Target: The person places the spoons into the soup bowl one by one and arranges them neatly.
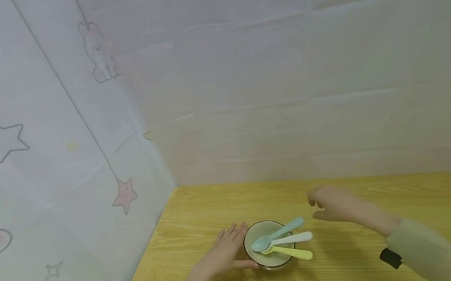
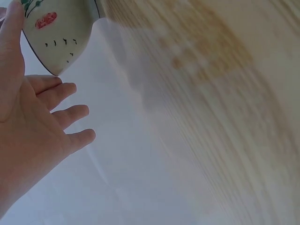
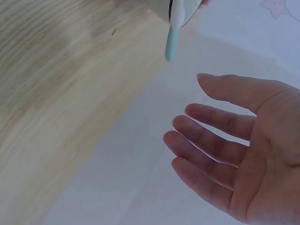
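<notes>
A cream bowl (image 1: 271,264) with a dark rim stands on the table, its outside painted with a red flower in the left wrist view. Three spoons lean in it, handles over the right side: a light blue spoon (image 1: 293,225), a white spoon (image 1: 303,236) and a yellow spoon (image 1: 299,252). My left hand (image 1: 224,252) touches the bowl's left side, thumb and fingers spread along it. To the right of the spoon handles, my right hand (image 1: 334,203) hovers with loosely bent fingers and nothing in them, as the right wrist view also shows.
The wooden table (image 1: 217,200) runs back to a pale cloth wall (image 1: 272,104). On the left, another cloth wall (image 1: 61,184) with printed stars and rabbits borders the table. A dark band (image 1: 390,258) is on the right sleeve.
</notes>
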Demonstrator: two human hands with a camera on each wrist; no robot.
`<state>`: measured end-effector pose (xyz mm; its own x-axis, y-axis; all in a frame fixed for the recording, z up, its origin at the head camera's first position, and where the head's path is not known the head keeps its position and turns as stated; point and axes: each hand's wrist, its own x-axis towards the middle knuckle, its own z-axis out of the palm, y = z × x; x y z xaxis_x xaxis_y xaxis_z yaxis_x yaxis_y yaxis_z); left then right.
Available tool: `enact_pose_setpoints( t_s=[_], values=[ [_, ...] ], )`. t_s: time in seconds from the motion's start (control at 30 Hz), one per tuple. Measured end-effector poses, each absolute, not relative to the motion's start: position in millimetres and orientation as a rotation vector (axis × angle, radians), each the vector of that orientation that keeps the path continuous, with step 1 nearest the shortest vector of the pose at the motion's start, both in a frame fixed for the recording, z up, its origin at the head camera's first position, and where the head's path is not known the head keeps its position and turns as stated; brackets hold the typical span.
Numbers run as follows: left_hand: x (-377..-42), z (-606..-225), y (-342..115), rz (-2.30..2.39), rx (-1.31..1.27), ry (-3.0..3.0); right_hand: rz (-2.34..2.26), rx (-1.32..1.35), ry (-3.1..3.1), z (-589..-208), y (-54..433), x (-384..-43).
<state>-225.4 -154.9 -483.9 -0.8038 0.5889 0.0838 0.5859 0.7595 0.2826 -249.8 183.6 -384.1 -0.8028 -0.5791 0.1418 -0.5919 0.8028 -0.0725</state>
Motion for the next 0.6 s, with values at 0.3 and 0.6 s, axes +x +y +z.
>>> enact_pose_setpoints(
  t_s=[0.3,0.6],
  values=[
    [-225.6,-483.7,-154.2,0.48,0.988,2.93,0.242,0.81,-2.801,-403.8,227.5,-236.2],
    [-226.6,-484.7,-153.4,0.475,0.941,2.92,0.275,0.692,-2.689,-444.8,258.8,-216.4]
  ],
)
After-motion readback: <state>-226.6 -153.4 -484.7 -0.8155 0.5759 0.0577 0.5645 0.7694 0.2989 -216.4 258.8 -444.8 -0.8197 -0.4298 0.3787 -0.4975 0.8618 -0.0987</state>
